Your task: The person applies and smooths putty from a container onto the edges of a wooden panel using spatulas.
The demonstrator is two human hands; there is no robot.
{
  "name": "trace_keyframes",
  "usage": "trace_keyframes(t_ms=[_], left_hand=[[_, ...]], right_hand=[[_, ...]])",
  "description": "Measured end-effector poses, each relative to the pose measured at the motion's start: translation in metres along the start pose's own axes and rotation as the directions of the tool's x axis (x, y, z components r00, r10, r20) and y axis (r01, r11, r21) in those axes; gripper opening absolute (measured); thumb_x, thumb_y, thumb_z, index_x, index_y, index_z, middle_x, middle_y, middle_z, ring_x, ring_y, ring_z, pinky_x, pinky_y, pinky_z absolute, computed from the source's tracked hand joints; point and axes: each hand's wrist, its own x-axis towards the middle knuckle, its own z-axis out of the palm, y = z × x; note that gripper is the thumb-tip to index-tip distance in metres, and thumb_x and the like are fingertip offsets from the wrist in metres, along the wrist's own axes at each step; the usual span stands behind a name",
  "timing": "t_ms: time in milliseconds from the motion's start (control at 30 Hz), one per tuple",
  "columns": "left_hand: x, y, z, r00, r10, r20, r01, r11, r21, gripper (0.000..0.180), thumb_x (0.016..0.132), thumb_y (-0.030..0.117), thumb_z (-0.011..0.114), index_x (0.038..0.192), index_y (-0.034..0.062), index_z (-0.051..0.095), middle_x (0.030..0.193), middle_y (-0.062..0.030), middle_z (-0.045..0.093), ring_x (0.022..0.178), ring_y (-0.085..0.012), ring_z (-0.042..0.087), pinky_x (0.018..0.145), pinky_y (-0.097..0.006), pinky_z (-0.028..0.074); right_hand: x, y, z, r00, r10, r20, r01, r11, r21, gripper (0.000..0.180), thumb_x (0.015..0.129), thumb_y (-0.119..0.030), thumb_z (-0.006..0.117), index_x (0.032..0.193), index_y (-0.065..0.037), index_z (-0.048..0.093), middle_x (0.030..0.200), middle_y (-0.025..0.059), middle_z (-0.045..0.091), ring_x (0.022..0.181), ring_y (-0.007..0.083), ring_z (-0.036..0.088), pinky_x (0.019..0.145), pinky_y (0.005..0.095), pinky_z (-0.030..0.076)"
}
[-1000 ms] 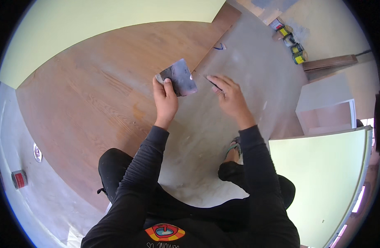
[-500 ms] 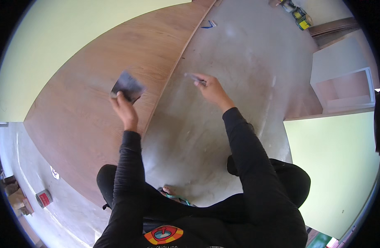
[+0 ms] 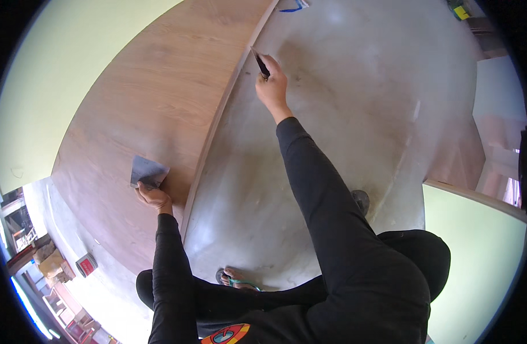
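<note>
My left hand [image 3: 153, 196] grips the near edge of a flat, grey, square-cornered scraper plate [image 3: 147, 170], held over the wood-grained panel [image 3: 166, 86]. Stretched far forward, my right hand [image 3: 273, 89] is closed round a slim putty knife [image 3: 261, 67] with a dark handle. Its thin tip is at the panel's long right edge [image 3: 222, 103]; whether it touches there I cannot tell. Any filler on the plate or the blade is too small to make out.
Pale green panels lie at the left [image 3: 62, 74] and right [image 3: 475, 246]. A blue-and-white item [image 3: 295, 6] is on the grey floor [image 3: 343, 114] far ahead. A red-labelled can [image 3: 86, 265] stands at lower left. My sandalled foot [image 3: 237, 279] is beside the panel.
My right hand has moved forward and left with the putty knife, to the panel's edge. My left hand has drawn back nearer to me with the scraper plate. The view has shifted too.
</note>
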Motion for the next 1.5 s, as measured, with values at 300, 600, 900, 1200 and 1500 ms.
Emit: trace_keyframes(t_ms=[300,600,900,1200,1500], left_hand=[[-0.019,0.016,0.028,0.994,0.068,-0.079,-0.06,0.993,0.101,0.04,0.093,0.031,0.051,0.098,-0.0078,0.059,0.097,-0.015,0.056,0.091,-0.0246,0.05,0.084,-0.037,0.043],[-0.006,0.014,0.005,0.977,0.173,-0.126,-0.132,0.951,0.279,0.046,0.094,0.032,0.051,0.109,-0.011,0.057,0.108,-0.0211,0.054,0.097,-0.0295,0.051,0.088,-0.041,0.043],[-0.008,0.017,0.007,0.992,0.087,-0.094,-0.066,0.976,0.21,0.04,0.092,0.03,0.053,0.102,-0.0079,0.061,0.096,-0.0173,0.057,0.091,-0.0272,0.053,0.084,-0.039,0.045],[-0.007,0.016,0.011,0.994,0.086,-0.06,-0.081,0.994,0.074,0.042,0.09,0.03,0.054,0.105,-0.0087,0.059,0.101,-0.0182,0.058,0.091,-0.0274,0.054,0.084,-0.038,0.045],[-0.007,0.028,0.006,0.989,0.105,-0.107,-0.084,0.979,0.183,0.045,0.092,0.032,0.052,0.107,-0.0102,0.059,0.105,-0.0195,0.058,0.095,-0.0285,0.054,0.086,-0.04,0.045]], right_hand=[[-0.043,-0.004,0.032,0.997,-0.06,-0.042,0.064,0.991,0.119,0.049,0.07,0.011,0.049,0.115,-0.004,0.064,0.117,0.018,0.065,0.108,0.0313,0.063,0.096,0.0372,0.047],[0.015,0.012,0.003,0.996,0.006,0.091,-0.017,0.993,0.121,0.051,0.071,0.01,0.046,0.117,-0.004,0.063,0.112,0.0185,0.066,0.105,0.0342,0.063,0.092,0.0373,0.048],[-0.034,-0.004,0.009,0.992,-0.027,0.126,0.007,0.987,0.16,0.045,0.067,0.015,0.046,0.105,-0.001,0.063,0.107,0.0167,0.067,0.103,0.0329,0.063,0.091,0.0366,0.049],[0.001,0.006,0.02,0.998,-0.046,-0.053,0.05,0.996,0.071,0.041,0.064,0.012,0.052,0.101,-0.002,0.063,0.113,0.0187,0.064,0.107,0.0377,0.059,0.093,0.042,0.047],[-0.04,-0.018,0.001,0.983,0.034,0.183,-0.078,0.968,0.24,0.049,0.07,0.014,0.045,0.112,-0.004,0.063,0.116,0.0158,0.065,0.113,0.0265,0.061,0.099,0.0336,0.045]])
